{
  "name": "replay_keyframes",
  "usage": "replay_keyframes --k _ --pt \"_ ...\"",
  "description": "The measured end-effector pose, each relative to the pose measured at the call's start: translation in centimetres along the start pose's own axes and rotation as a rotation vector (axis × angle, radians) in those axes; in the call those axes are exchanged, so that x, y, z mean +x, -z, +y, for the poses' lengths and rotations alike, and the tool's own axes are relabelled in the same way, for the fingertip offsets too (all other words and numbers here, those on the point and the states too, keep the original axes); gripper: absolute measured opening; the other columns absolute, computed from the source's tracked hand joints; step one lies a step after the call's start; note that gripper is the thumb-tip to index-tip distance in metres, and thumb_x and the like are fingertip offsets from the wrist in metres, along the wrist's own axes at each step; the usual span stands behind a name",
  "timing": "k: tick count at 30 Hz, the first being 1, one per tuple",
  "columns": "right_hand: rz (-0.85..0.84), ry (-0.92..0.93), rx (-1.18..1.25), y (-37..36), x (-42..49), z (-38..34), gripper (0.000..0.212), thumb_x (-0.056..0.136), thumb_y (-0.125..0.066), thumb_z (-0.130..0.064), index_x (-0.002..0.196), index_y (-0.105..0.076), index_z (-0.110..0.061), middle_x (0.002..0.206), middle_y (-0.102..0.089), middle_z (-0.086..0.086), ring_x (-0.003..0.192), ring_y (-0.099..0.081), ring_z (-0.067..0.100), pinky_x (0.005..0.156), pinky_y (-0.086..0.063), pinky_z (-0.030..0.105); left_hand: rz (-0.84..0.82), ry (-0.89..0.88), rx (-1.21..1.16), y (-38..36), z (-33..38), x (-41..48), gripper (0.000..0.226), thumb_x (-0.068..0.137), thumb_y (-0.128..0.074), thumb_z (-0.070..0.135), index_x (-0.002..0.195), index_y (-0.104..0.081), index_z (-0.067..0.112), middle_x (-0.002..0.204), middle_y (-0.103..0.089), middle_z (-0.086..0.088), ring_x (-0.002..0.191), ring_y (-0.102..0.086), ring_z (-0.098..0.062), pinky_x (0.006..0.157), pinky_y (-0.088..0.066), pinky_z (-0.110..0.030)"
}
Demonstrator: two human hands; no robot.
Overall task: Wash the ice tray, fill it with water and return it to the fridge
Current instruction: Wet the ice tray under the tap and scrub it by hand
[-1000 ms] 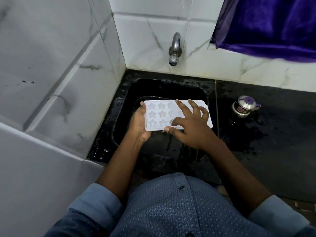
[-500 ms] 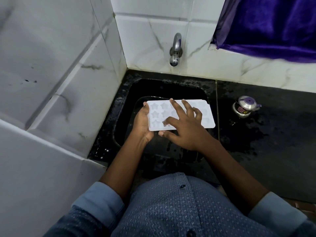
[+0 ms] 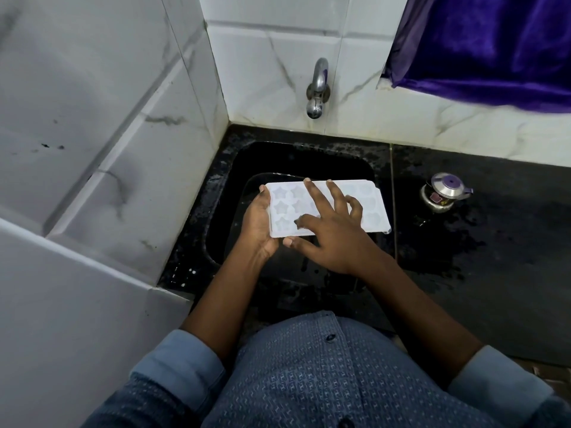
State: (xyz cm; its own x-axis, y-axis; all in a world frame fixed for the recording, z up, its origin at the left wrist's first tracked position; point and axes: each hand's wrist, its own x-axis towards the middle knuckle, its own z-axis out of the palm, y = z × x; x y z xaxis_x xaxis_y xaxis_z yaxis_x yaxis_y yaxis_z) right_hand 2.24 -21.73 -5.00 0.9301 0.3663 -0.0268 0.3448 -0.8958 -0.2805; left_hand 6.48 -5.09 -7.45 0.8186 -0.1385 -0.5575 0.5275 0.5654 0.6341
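L hand point(image 3: 258, 225) grips tray point(image 3: 374, 211) end, R fingers point(image 3: 315, 196) atop

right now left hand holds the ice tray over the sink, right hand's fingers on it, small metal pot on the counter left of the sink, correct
Not quite: the head view shows the small metal pot right of the sink, not left. The left hand holding the ice tray, right hand on it: correct.

Ice tray point(image 3: 369, 211) in left hand point(image 3: 258, 225), right hand point(image 3: 333, 239) atop, over sink point(image 3: 296, 159)

No legible text, label, brand or number anywhere in view
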Motion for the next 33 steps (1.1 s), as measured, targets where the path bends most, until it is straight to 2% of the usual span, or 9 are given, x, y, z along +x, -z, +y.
replay_keyframes --k 2,4,6,10,15,19,23,28,33 --pt "0.004 0.000 -0.009 -0.1 -0.2 0.0 0.072 0.090 -0.025 -0.086 0.130 -0.064 -0.042 0.176 0.010 -0.003 0.159 0.016 0.031 0.122 0.001 0.063 -0.015 -0.007 -0.025 0.2 0.3 0.2 0.072 0.108 -0.036 0.063 0.137 -0.063 0.003 0.129 -0.072 -0.024 0.112 -0.073 -0.043 0.089 -0.061 -0.058" --pt "0.009 -0.004 -0.011 -0.1 -0.2 -0.2 0.075 0.089 -0.024 -0.087 0.137 -0.061 -0.042 0.176 0.010 -0.003 0.159 0.017 0.031 0.122 0.002 0.063 -0.011 -0.026 -0.029 0.2 0.6 0.0 0.069 0.109 -0.034 0.061 0.130 -0.066 0.004 0.123 -0.075 -0.022 0.109 -0.075 -0.040 0.095 -0.059 -0.057" --pt "0.004 -0.009 -0.002 -0.1 -0.1 -0.5 0.078 0.088 -0.023 -0.088 0.138 -0.060 -0.041 0.175 0.011 -0.003 0.159 0.018 0.031 0.122 0.002 0.063 -0.012 -0.039 -0.023 0.1 0.7 -0.1 0.065 0.110 -0.033 0.058 0.120 -0.069 0.006 0.113 -0.079 -0.019 0.096 -0.079 -0.035 0.084 -0.063 -0.049" --pt "-0.016 -0.019 0.019 0.1 0.4 -0.8 0.071 0.089 -0.025 -0.086 0.123 -0.066 -0.040 0.175 0.011 -0.002 0.159 0.020 0.030 0.121 0.001 0.064 0.009 -0.025 -0.022 0.3 0.5 0.0 0.067 0.109 -0.036 0.061 0.125 -0.068 0.004 0.121 -0.075 -0.022 0.098 -0.078 -0.037 0.078 -0.065 -0.051" --pt "0.002 -0.011 0.016 0.0 0.8 -1.0 0.064 0.093 -0.032 -0.082 0.114 -0.071 -0.037 0.175 0.010 -0.003 0.159 0.020 0.030 0.122 0.002 0.063 -0.006 -0.007 0.007 0.2 0.3 -0.3 0.064 0.111 -0.034 0.057 0.116 -0.069 0.004 0.107 -0.079 -0.020 0.089 -0.080 -0.034 0.068 -0.065 -0.045" --pt "-0.009 -0.001 0.010 -0.1 0.7 -1.1 0.062 0.094 -0.034 -0.082 0.120 -0.070 -0.038 0.176 0.007 -0.002 0.159 0.019 0.030 0.122 0.003 0.064 0.028 -0.017 -0.022 0.5 0.7 0.0 0.068 0.109 -0.036 0.061 0.126 -0.068 0.003 0.122 -0.074 -0.024 0.100 -0.077 -0.038 0.077 -0.064 -0.050" --pt "0.012 0.005 -0.001 -0.2 0.8 -1.2 0.061 0.095 -0.036 -0.080 0.113 -0.072 -0.035 0.176 0.004 -0.002 0.159 0.018 0.030 0.122 0.003 0.063 0.025 -0.004 0.007 0.3 0.5 -0.4 0.067 0.109 -0.037 0.060 0.122 -0.069 0.003 0.114 -0.077 -0.022 0.095 -0.079 -0.036 0.072 -0.065 -0.048" --pt "-0.006 -0.003 0.008 -0.1 0.8 -1.1 0.065 0.093 -0.035 -0.083 0.121 -0.071 -0.037 0.176 0.007 -0.002 0.159 0.018 0.030 0.122 0.003 0.064 0.035 -0.007 -0.009 0.5 0.7 -0.2 0.072 0.108 -0.035 0.064 0.136 -0.064 0.004 0.129 -0.072 -0.024 0.106 -0.075 -0.040 0.086 -0.062 -0.055" --pt "0.041 0.008 0.005 -0.1 0.9 -1.1 0.067 0.093 -0.032 -0.082 0.109 -0.076 -0.034 0.176 0.008 -0.003 0.160 0.015 0.031 0.121 -0.002 0.065 0.010 0.007 0.001 0.0 0.4 -0.7 0.065 0.110 -0.033 0.059 0.122 -0.068 0.005 0.108 -0.079 -0.019 0.090 -0.080 -0.035 0.066 -0.065 -0.050"
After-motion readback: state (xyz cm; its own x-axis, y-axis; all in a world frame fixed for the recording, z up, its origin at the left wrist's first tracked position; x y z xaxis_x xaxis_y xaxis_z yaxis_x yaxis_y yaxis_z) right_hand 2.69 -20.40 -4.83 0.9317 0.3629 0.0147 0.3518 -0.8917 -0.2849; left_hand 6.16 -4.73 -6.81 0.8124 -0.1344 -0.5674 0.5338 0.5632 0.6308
